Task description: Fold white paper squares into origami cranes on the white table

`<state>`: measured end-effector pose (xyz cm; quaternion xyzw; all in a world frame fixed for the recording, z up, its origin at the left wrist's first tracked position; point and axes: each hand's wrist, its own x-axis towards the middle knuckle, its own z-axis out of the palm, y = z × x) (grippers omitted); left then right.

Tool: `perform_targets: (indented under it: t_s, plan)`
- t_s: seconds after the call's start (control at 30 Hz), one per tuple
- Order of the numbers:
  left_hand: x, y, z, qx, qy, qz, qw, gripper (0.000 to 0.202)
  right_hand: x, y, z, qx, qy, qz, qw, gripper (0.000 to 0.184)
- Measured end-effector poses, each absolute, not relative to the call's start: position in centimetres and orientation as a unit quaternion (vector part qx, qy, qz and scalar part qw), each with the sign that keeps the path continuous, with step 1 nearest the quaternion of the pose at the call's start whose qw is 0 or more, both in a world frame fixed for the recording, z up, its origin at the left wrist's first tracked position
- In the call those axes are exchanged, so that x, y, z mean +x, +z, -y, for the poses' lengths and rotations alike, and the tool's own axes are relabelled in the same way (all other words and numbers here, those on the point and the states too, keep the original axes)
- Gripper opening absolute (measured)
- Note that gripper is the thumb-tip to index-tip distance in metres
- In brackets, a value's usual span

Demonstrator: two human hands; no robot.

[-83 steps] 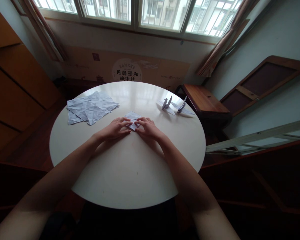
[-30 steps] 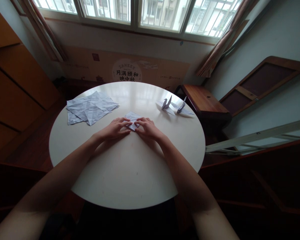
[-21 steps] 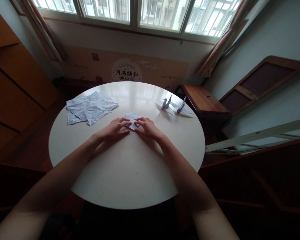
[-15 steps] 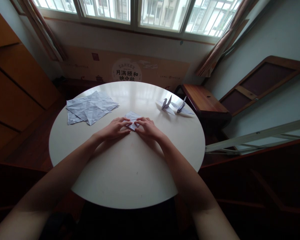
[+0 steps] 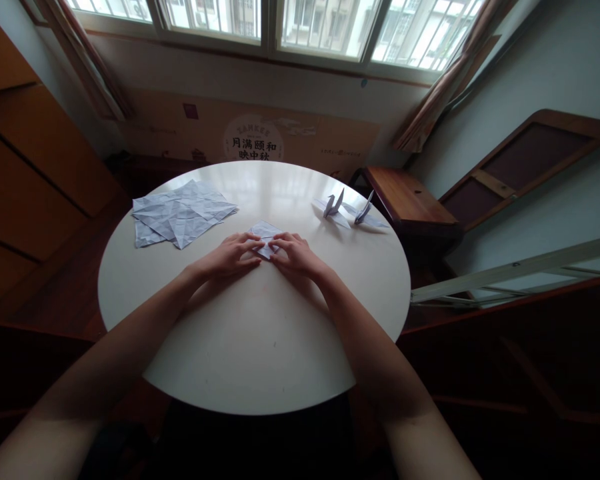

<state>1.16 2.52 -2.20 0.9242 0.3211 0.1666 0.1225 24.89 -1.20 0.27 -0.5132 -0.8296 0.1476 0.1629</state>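
A small folded sheet of white paper [image 5: 265,231] lies on the round white table [image 5: 260,347], partly hidden under my fingers. My left hand [image 5: 227,258] presses on its left side with fingers bent and close together. On its right side rests my right hand [image 5: 296,256], fingertips pinching the paper's near edge. Both hands touch each other over the paper.
A loose pile of creased white sheets [image 5: 183,213] lies at the table's left. Two folded paper cranes [image 5: 334,205] [image 5: 365,212] stand at the right rear. A wooden stool [image 5: 405,200] and a leaning frame [image 5: 530,160] stand beyond the table's right edge.
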Motion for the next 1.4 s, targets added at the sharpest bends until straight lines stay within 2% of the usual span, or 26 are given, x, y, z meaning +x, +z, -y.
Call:
perform_targets:
  t_s: [1.4]
  plan:
    - [1.33, -1.72, -2.20, 0.920, 0.161, -0.334, 0.126, 0.050, 25.12, -0.32, 0.86, -0.502, 0.142, 0.837, 0.166, 0.040]
